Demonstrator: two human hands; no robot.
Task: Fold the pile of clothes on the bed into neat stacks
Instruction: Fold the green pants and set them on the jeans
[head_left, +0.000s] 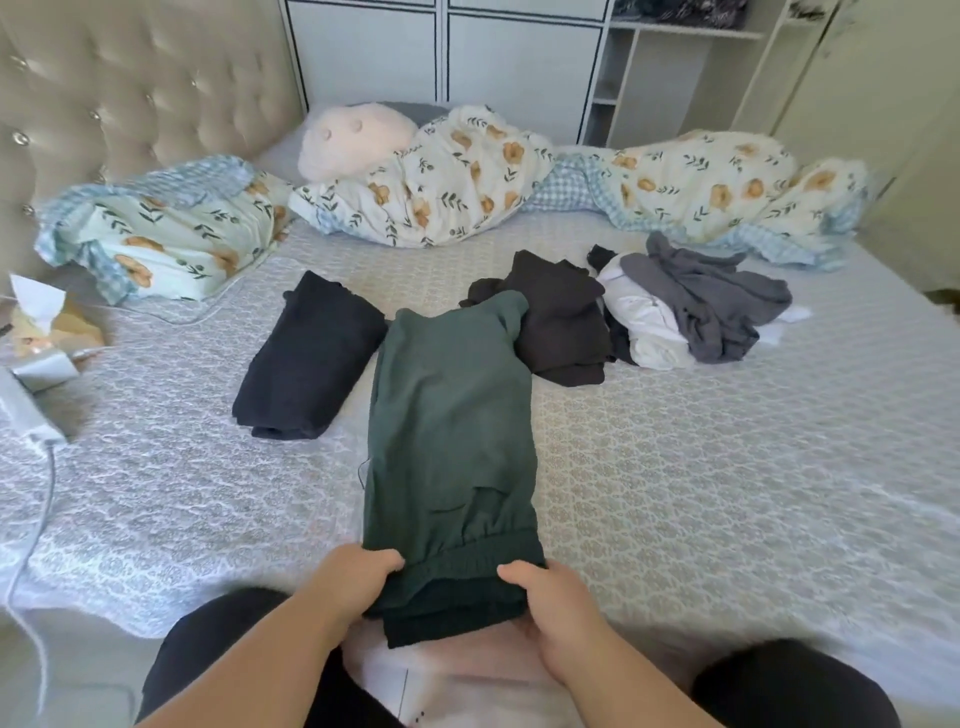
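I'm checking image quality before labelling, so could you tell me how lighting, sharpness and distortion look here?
Head view: soft, even daylight without glare; wide-angle bending bows the bed edges; green trousers and both hands are sharp, while the tissue box at the left edge smears.

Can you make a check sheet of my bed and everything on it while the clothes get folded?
Surface: patterned bed cover, flat.
Job's things: green trousers stretched out lengthwise; folded dark garment to their left; unfolded clothes pile behind, on the right.
Clutter: tissue pack, floral duvet, pink cushion.
Hands: left hand and right hand grip the trousers' waistband, fingers underneath.
Cables: white cable at the left edge.
Surroundings: tufted headboard, white cupboards.
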